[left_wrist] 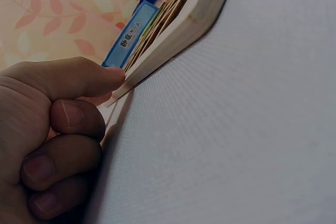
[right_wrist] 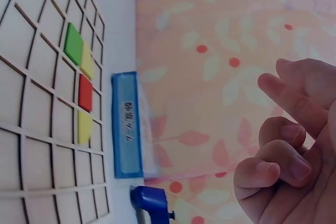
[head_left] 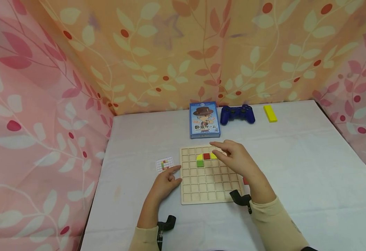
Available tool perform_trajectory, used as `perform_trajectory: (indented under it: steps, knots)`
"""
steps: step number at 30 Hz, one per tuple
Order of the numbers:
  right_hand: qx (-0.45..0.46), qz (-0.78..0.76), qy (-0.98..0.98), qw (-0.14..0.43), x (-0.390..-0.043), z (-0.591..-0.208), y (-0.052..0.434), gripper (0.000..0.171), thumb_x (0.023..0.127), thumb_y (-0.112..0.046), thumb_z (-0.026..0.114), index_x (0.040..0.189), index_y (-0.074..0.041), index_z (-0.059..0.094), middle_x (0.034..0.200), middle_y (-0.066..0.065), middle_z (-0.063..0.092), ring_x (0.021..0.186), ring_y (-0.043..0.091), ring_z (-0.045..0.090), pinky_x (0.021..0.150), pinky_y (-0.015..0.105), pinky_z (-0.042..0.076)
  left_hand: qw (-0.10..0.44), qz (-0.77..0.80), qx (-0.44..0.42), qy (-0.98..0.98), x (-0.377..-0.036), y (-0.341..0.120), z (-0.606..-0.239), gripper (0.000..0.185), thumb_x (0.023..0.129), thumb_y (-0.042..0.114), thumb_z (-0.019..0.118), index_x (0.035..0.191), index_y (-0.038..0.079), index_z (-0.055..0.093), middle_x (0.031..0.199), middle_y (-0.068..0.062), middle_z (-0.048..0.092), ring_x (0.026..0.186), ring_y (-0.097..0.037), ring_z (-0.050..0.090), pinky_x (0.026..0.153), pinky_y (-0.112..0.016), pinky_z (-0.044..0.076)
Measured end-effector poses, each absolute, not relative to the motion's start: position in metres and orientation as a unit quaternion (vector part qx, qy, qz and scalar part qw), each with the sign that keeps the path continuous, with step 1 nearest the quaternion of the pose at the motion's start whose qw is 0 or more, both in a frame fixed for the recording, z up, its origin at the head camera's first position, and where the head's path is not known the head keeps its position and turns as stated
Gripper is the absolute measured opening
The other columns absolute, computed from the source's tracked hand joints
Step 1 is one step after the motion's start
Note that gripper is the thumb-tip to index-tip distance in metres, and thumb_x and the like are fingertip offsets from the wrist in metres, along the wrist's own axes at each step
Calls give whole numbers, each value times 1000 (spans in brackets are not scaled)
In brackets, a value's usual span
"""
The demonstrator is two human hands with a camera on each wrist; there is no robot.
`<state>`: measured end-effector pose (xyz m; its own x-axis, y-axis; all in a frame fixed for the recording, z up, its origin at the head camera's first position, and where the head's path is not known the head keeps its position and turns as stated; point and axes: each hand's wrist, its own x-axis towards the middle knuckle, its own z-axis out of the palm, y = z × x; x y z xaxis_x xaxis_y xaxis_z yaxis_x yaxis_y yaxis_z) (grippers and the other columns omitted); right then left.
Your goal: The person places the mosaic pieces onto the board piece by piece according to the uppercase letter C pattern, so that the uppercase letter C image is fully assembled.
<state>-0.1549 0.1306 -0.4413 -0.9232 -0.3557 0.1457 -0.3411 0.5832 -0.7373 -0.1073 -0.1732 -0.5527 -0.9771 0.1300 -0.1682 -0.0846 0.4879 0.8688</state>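
Note:
A wooden grid board [head_left: 198,190] lies on the white cloth. Near its far side sit a green square tile [head_left: 200,164], a yellow tile with a rounded corner [head_left: 199,157], a red square tile [head_left: 206,156] and another yellow tile [right_wrist: 84,127]. My left hand [head_left: 164,184] touches the board's left edge with thumb and forefinger, its other fingers bent. Above the board's far right part hovers my right hand [head_left: 238,159], thumb and forefinger stretched apart with nothing between them. A small pattern card [head_left: 160,166] lies left of the board, partly behind the left hand.
Behind the board stand a blue game box [head_left: 205,120], a dark blue game controller [head_left: 237,114] and a yellow block [head_left: 270,113]. Something red [head_left: 245,181] shows beside the board under the right wrist. Patterned curtains [head_left: 170,52] enclose the table's back and sides.

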Motion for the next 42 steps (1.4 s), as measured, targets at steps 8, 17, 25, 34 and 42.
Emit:
perform_trajectory:
  steps: [8, 17, 25, 34, 42]
  knots:
    - [-163, -431, 888, -14, -151, -430, 152, 37, 101, -26, 68, 136, -16, 69, 80, 2, 47, 75, 22, 42, 62, 34, 36, 108, 500, -1, 859, -107, -172, -553, 50, 92, 20, 77, 140, 19, 65, 55, 5, 45, 48, -10, 38, 48, -26, 31]
    - [-133, -435, 889, -56, -145, -425, 180, 35, 101, -23, 68, 136, -15, 69, 81, 2, 50, 74, 20, 42, 60, 29, 35, 111, 498, -4, 860, -108, -171, -552, 50, 92, 22, 78, 140, 20, 65, 55, 5, 45, 49, -10, 38, 49, -27, 32]
    - [-112, -434, 890, -80, -141, -434, 201, 34, 101, -19, 68, 134, -11, 70, 77, 3, 49, 69, 18, 44, 55, 25, 36, 107, 494, -3, 863, -109, -173, -551, 49, 92, 21, 78, 139, 19, 65, 56, 5, 45, 49, -10, 39, 49, -27, 32]
    - [-67, -423, 903, -38, -135, -455, 220, 37, 102, -27, 67, 135, -11, 68, 81, 5, 51, 73, 21, 46, 57, 27, 37, 109, 496, -5, 861, -107, -172, -551, 50, 92, 21, 78, 140, 18, 65, 55, 6, 44, 49, -9, 38, 49, -27, 33]
    - [-27, -418, 908, 8, -132, -482, 234, 41, 101, -29, 69, 135, -8, 67, 82, 7, 49, 78, 23, 46, 61, 27, 37, 112, 494, -11, 862, -106, -170, -552, 49, 92, 21, 78, 139, 20, 65, 56, 5, 44, 49, -10, 38, 49, -27, 32]
